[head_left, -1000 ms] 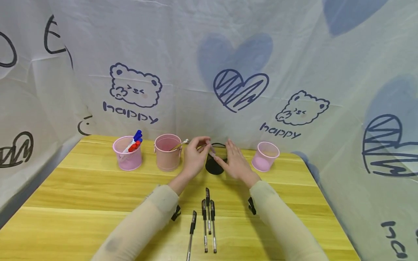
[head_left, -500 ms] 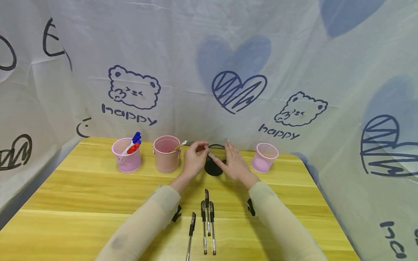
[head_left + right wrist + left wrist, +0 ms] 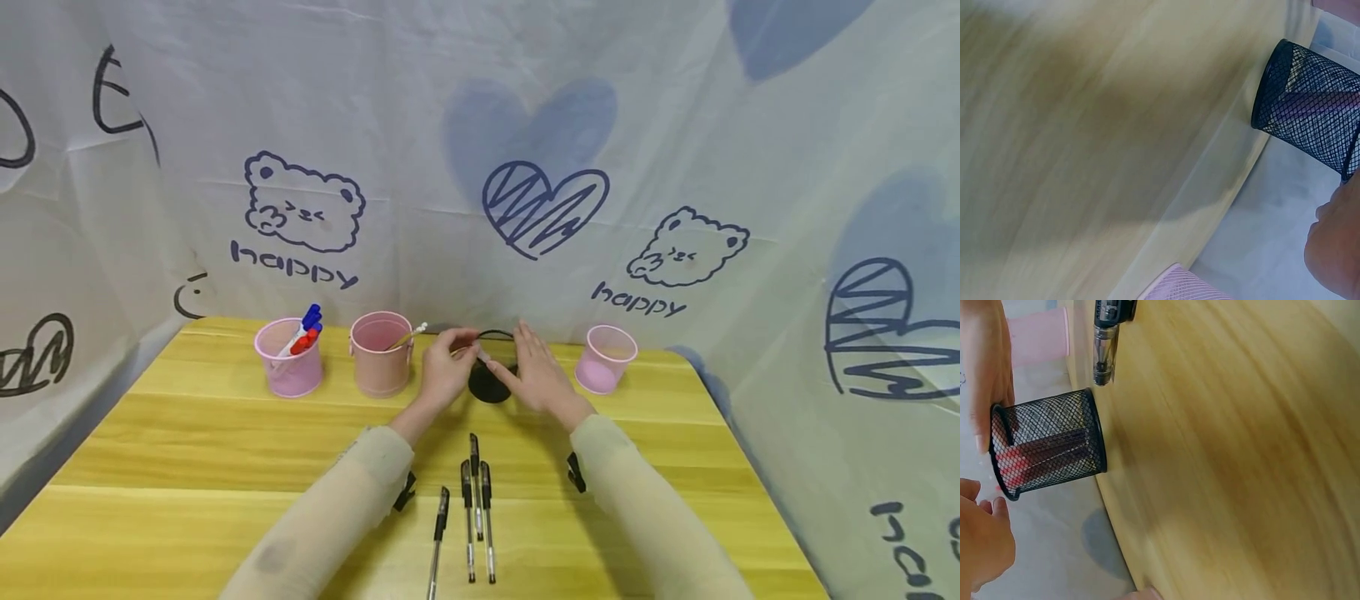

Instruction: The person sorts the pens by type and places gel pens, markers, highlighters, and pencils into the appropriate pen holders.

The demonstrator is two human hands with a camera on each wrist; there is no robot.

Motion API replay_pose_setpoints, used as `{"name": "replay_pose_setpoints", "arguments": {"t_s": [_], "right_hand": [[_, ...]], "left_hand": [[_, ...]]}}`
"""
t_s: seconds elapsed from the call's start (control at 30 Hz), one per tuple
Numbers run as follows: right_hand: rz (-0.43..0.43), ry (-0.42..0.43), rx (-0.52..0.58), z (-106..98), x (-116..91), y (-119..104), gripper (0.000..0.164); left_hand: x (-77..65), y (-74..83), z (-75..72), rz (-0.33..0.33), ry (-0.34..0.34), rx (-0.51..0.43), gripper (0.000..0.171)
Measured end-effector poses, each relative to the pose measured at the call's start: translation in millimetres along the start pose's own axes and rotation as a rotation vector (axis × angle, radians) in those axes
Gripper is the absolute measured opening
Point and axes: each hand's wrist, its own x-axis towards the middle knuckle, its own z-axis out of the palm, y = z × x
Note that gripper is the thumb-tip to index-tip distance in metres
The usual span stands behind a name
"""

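A black mesh pen holder (image 3: 491, 385) stands upright near the table's back edge, between both hands. My left hand (image 3: 445, 371) curls its fingers at the holder's left rim; the exact grip at the fingertips is partly hidden. My right hand (image 3: 546, 379) lies along the right side, fingers straight, thumb reaching across the front of the rim. In the left wrist view the pen holder (image 3: 1050, 444) shows a dark reddish, elongated object through its mesh, with a red part near the rim. Its kind is unclear.
Several black-capped pens (image 3: 475, 508) lie on the wooden table (image 3: 187, 517). Left stand a pink bucket (image 3: 291, 371) with blue and red markers and a salmon bucket (image 3: 381, 367) with a pencil (image 3: 405, 337). At right is a pink cup (image 3: 600, 367). A printed curtain (image 3: 420, 167) hangs behind.
Both hands stay at the pen holder and have barely moved; the left fingertips sit a little lower at the rim. The pens and buckets remain in place while the view shifts slightly.
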Motion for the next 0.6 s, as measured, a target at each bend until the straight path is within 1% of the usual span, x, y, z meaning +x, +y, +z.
{"name": "replay_pose_setpoints", "arguments": {"t_s": [0.1, 0.27, 0.43, 0.6], "right_hand": [[-0.003, -0.001, -0.011, -2.6, 1.1, -2.0, 0.1], [0.013, 0.001, 0.012, -3.1, 0.0, -4.3, 0.103], [0.023, 0.015, 0.019, -4.1, 0.3, -4.1, 0.105], [0.005, 0.048, 0.035, -6.0, -4.1, -0.2, 0.104]], "left_hand": [[-2.0, 5.9, -3.9, 0.003, -0.03, 0.02, 0.028], [-12.2, 14.3, -10.6, 0.004, -0.066, 0.028, 0.035], [-22.2, 24.2, -19.5, 0.051, -0.088, 0.01, 0.036], [-34.2, 31.7, -31.8, 0.119, -0.133, 0.048, 0.036]]}}
